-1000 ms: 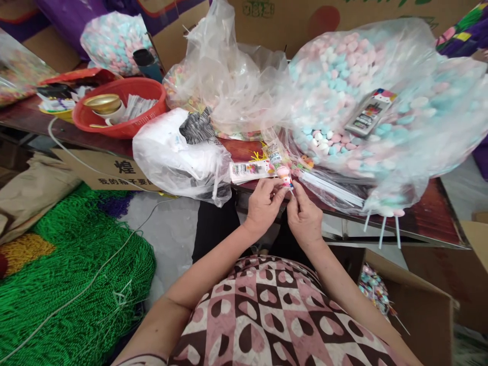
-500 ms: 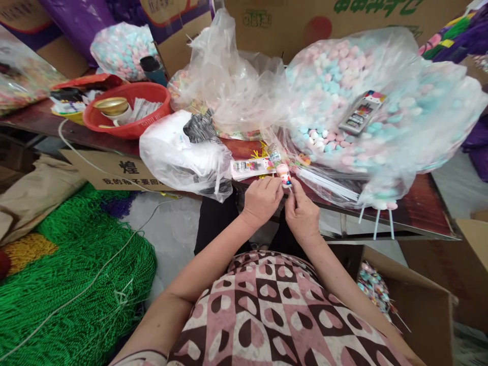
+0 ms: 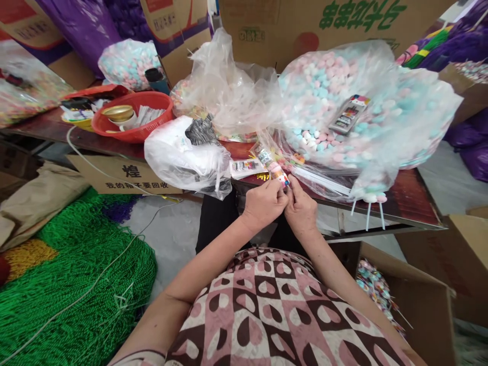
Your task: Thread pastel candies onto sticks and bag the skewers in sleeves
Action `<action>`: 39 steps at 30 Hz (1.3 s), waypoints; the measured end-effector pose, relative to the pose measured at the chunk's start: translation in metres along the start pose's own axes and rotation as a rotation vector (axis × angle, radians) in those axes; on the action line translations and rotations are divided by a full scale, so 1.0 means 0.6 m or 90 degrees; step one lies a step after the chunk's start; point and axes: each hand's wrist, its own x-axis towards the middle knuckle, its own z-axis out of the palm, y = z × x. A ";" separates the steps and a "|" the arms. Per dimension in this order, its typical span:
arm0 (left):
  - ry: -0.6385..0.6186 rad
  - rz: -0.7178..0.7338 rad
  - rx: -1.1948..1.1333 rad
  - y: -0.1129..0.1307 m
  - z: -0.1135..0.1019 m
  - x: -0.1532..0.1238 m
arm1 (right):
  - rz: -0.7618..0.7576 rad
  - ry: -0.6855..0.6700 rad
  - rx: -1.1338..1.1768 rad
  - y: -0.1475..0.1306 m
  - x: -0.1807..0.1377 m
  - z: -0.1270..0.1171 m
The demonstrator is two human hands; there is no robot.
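Observation:
My left hand point(image 3: 264, 203) and my right hand point(image 3: 301, 209) meet at the front edge of the dark red table point(image 3: 404, 195). Both pinch a small wrapped candy point(image 3: 275, 169) in a clear sleeve with a pink piece and printed strip; it tilts up and to the left from my fingertips. Just left of it on the table lies a flat printed packet point(image 3: 246, 166). Behind my hands sits a huge clear bag of pink, blue and white candies point(image 3: 343, 101), with a printed card point(image 3: 348, 114) resting on top. White lollipop sticks point(image 3: 368, 213) hang over the table edge.
A white plastic bag point(image 3: 183, 155) and crumpled clear bags point(image 3: 229, 86) lie left of my hands. A red basin point(image 3: 131, 119) holds a gold bowl. Green netting point(image 3: 72, 274) covers the floor at left. An open cardboard box point(image 3: 412, 295) of wrapped candies stands at lower right.
The view has tilted a little. My hands have closed in on each other, and the wrapped candy now leans further left between my fingertips.

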 end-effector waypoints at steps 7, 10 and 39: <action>-0.078 -0.197 -0.481 -0.001 -0.016 -0.009 | 0.065 0.020 0.120 -0.014 0.001 -0.022; -0.040 -0.331 -0.778 -0.004 -0.021 0.002 | 0.085 -0.022 0.217 -0.031 -0.006 -0.034; -0.155 -0.076 -0.182 -0.007 -0.046 -0.016 | 0.396 -0.193 0.685 -0.029 -0.068 -0.065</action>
